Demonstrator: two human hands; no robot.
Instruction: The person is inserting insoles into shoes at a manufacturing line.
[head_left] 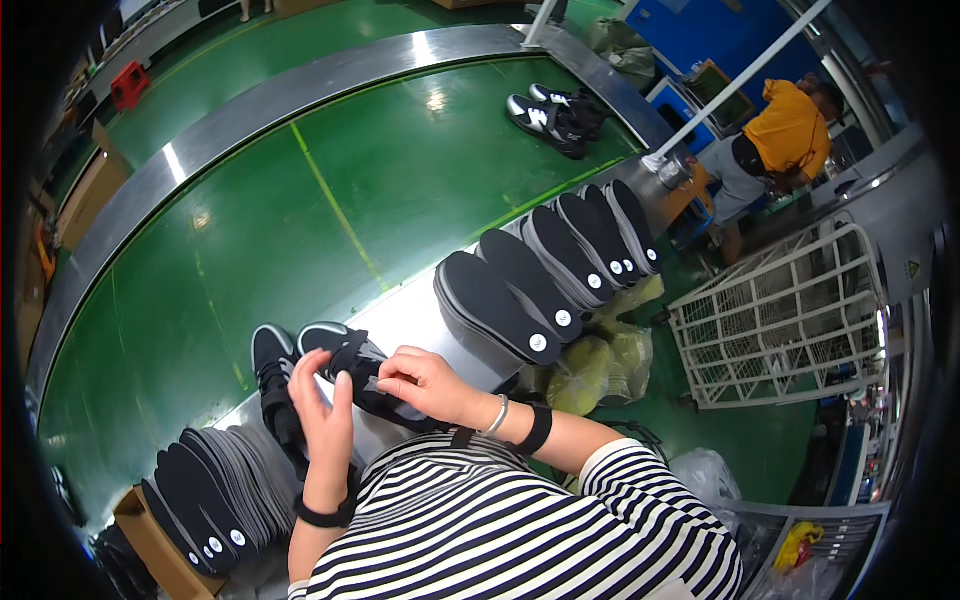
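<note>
Two black sneakers with grey trim lie side by side in front of me on the metal ledge, toes pointing away. My right hand [425,385] is over the right sneaker [345,352], its thumb and fingertips pinched together close to the shoe's opening. A small greyish bit shows at those fingertips; I cannot make out what it is. Between the two shoes, my left hand [325,415] is raised with thumb and fingers apart, holding nothing. It partly covers the left sneaker [268,375].
Black insoles [500,305] stand in stacked rows along the ledge to the right. More insoles [215,490] fill a cardboard box [150,535] at left. Another pair of sneakers [550,118] sits on the green belt [380,170]. A white wire cart [780,310] and a person in orange [785,130] are at right.
</note>
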